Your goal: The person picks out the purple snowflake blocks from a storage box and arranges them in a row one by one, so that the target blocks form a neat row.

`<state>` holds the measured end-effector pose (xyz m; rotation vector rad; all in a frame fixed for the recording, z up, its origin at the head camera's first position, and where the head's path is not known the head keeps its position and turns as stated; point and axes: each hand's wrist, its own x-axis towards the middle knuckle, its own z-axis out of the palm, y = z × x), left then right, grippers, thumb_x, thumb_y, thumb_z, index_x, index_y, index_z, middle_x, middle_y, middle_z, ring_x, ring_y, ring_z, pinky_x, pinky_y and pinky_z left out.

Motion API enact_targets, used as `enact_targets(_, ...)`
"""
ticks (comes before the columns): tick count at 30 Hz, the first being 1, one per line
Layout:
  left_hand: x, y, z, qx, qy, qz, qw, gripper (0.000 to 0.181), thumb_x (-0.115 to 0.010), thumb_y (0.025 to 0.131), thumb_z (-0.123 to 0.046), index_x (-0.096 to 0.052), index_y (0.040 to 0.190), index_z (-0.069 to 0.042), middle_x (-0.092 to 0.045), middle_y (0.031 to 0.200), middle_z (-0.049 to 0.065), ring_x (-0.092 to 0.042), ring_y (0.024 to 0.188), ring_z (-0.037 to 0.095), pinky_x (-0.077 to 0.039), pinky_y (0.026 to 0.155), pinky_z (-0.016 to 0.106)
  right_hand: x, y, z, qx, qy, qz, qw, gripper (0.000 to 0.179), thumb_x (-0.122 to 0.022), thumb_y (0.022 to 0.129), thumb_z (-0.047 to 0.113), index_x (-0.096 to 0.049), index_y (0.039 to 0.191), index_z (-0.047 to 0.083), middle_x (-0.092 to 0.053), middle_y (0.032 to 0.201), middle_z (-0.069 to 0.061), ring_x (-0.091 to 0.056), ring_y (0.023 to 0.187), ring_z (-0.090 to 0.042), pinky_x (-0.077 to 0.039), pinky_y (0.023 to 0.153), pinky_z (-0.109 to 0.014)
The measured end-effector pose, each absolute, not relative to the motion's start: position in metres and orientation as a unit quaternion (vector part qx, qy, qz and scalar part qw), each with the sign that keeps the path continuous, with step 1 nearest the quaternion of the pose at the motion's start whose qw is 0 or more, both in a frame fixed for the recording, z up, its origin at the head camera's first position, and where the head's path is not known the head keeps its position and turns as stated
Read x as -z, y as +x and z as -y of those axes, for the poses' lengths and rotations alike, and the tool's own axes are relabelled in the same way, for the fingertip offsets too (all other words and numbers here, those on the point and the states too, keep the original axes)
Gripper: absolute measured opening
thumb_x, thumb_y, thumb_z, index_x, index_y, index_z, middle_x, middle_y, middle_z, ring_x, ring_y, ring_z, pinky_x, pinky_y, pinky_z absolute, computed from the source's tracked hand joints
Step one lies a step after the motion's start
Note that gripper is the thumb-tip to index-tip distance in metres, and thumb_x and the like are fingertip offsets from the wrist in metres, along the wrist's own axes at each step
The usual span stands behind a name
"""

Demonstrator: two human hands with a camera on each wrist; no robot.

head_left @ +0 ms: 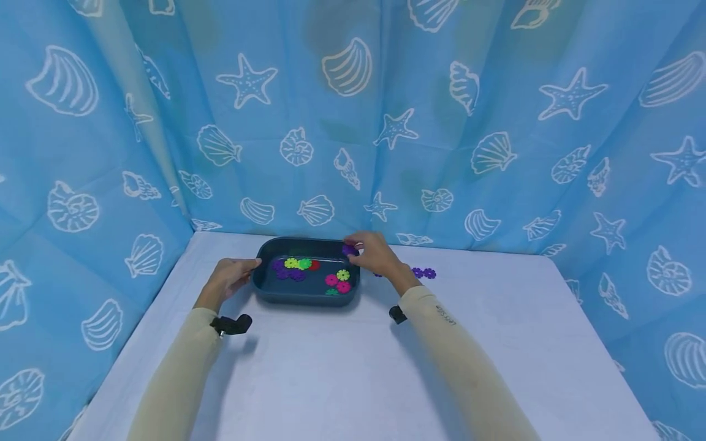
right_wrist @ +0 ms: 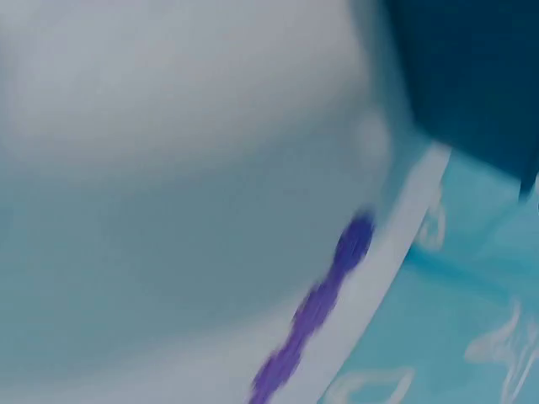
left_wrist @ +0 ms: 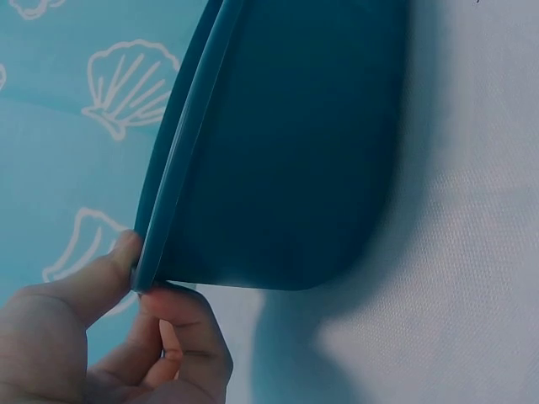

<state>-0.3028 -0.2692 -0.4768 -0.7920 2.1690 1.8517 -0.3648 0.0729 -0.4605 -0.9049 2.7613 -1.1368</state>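
A dark blue-green plastic tub stands on the white-covered table, holding loose flower-shaped plastic discs in several colours. My left hand pinches its left rim between thumb and fingers, plain in the left wrist view, where the tub fills the upper middle. Over the tub's right end, my right hand holds a purple flower disc between thumb and fingers. On the table behind the right wrist runs a row of purple flower discs, partly hidden. The right wrist view shows this purple row, blurred; the right hand lies outside it.
Inside the tub, yellow, green and red discs lie by a purple cluster at left. Pink discs sit at right, with a yellow one above and a green one below. A blue shell-patterned curtain rises behind the table.
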Motion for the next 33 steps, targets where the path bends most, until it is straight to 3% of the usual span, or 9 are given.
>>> enact_targets(6,0.475,-0.301,0.273,-0.626,-0.269,-0.726,0.097,0.061,-0.066,0.094,-0.026,-0.043,0.142,0.004,-0.045,0.141,0.015,-0.045,0.117,0.027,-0.039,0.105,0.037,0.466,-0.369,-0.128,0.335,-0.227,-0.914,-0.012,0.046,-0.074,0.086,0.013,-0.062,0.130,0.006,-0.061,0.120,-0.007,-0.060,0.113,-0.025,-0.051,0.091,-0.039)
enact_targets(17,0.476,-0.299,0.273,-0.618,-0.277,-0.729,0.098,0.062,-0.066,0.093,-0.027,-0.043,0.143,0.003,-0.046,0.135,0.013,-0.045,0.113,0.025,-0.041,0.102,0.036,0.493,-0.364,-0.224,0.312,-0.123,-0.942,0.009,0.046,-0.073,0.087,0.012,-0.060,0.131,0.003,-0.059,0.121,-0.014,-0.057,0.115,-0.033,-0.049,0.093,-0.045)
enact_targets(22,0.474,-0.300,0.272,-0.623,-0.277,-0.725,0.094,0.057,-0.067,0.093,-0.025,-0.047,0.139,0.003,-0.048,0.127,0.012,-0.046,0.106,0.024,-0.043,0.096,0.034,0.501,-0.360,-0.249,0.299,-0.098,-0.949,0.019,0.046,-0.072,0.087,0.010,-0.059,0.130,0.001,-0.060,0.120,-0.017,-0.056,0.115,-0.036,-0.048,0.094,-0.047)
enact_targets(33,0.473,-0.301,0.268,-0.623,-0.277,-0.725,0.098,0.058,-0.066,0.094,-0.026,-0.046,0.141,0.003,-0.048,0.129,0.011,-0.045,0.109,0.025,-0.042,0.098,0.035,0.510,-0.356,-0.273,0.283,-0.082,-0.955,0.043,0.047,-0.071,0.087,0.008,-0.058,0.132,0.002,-0.059,0.125,-0.019,-0.055,0.118,-0.037,-0.047,0.095,-0.047)
